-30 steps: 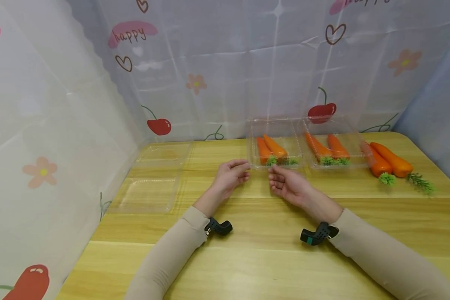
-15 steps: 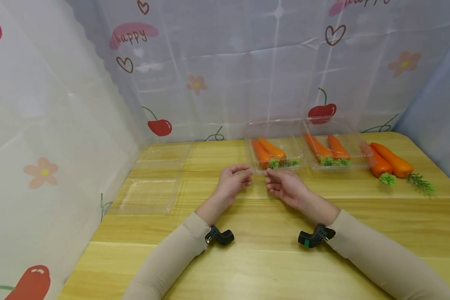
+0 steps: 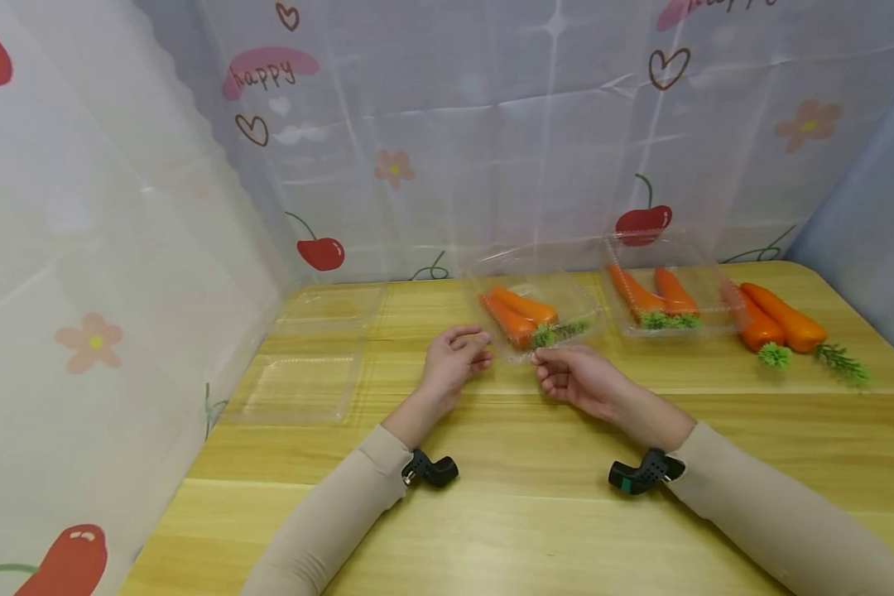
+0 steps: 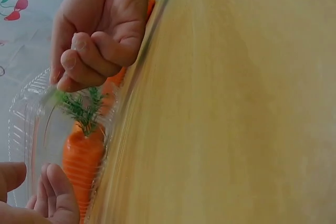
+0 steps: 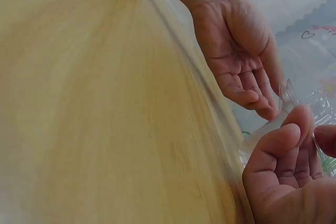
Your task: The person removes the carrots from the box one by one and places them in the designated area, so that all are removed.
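Note:
A clear plastic clamshell box (image 3: 579, 308) sits askew on the table, lid raised, with two orange carrots (image 3: 508, 321) inside and green tops toward the front. My right hand (image 3: 583, 382) pinches the box's front edge between thumb and forefinger, the other fingers curled in. Beside the box's left front corner is my left hand (image 3: 447, 364). In the left wrist view, a gap shows between its thumb and loosely bent fingers, close around the clear plastic edge; firm contact cannot be made out.
A second clear clamshell box (image 3: 704, 327) with two carrots stands to the right. Two loose carrots (image 3: 782, 319) lie beyond it, near the right side. An unfilled clear clamshell (image 3: 298, 389) lies spread at the left. A printed curtain (image 3: 462, 165) hangs behind the wooden table (image 3: 507, 513).
The middle box with its carrots has come forward and left and turned askew. My right hand has kept its pinch on the front edge; my left hand has shifted slightly left.

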Available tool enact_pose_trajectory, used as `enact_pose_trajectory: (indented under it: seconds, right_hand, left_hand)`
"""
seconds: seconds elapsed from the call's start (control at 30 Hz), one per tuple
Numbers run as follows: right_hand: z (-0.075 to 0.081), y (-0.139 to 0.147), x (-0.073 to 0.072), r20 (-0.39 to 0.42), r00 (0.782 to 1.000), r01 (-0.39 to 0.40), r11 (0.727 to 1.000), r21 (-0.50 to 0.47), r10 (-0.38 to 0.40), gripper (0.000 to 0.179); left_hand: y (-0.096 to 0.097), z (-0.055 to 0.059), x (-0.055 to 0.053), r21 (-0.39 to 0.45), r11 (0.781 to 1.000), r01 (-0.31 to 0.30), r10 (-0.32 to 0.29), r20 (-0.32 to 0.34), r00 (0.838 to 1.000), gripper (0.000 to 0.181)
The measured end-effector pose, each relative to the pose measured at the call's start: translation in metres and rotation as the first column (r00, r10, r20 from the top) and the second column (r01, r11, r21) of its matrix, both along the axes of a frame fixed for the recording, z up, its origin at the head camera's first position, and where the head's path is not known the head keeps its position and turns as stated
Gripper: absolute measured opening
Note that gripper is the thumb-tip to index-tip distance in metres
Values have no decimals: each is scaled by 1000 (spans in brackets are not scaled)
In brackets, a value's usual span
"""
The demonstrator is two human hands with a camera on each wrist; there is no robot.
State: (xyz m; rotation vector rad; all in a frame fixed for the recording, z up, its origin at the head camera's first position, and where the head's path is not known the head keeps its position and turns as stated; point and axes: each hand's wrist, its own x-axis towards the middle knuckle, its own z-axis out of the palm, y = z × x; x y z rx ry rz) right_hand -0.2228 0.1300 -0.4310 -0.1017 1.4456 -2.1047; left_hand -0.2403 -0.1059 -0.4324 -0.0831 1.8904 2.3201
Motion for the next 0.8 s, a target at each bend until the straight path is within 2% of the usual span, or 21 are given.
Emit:
enact_pose_trajectory:
  seconds: [0.4,0.8]
  right_hand:
    - [0,7,4,-23,995,-94,995,-13,94,28]
    - [-2,28,3,-56,978,-203,979,-16,202,29]
  left_hand:
    - [-8,1,-4,28,998,-57,58,-38,998,46]
    - [-20,5,-1,13,995,-97,98,-45,994,43]
